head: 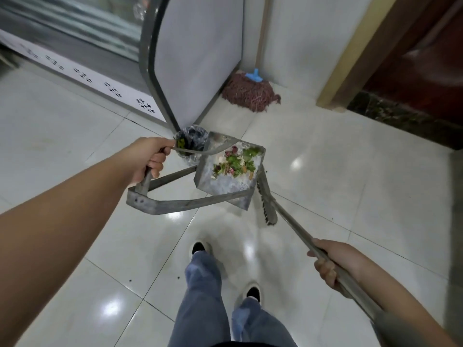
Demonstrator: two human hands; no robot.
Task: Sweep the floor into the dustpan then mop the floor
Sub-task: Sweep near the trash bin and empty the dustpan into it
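Left hand (150, 159) fingers curled round metal dustpan (226, 171) handle, pan held above tiled floor (325, 171), loaded w/ green and pink scraps (234, 164). Right hand (330, 261) grips broom (268, 204) shaft. Bin (191, 140) just beyond pan; mop (250, 92) waits by wall. Best kept level till over bin, then tipped slowly.

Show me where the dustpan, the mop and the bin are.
dustpan (226, 182): head view, bare metal floor of the pan.
mop (250, 92): head view, reddish string head.
bin (191, 136): head view, dark liner inside.
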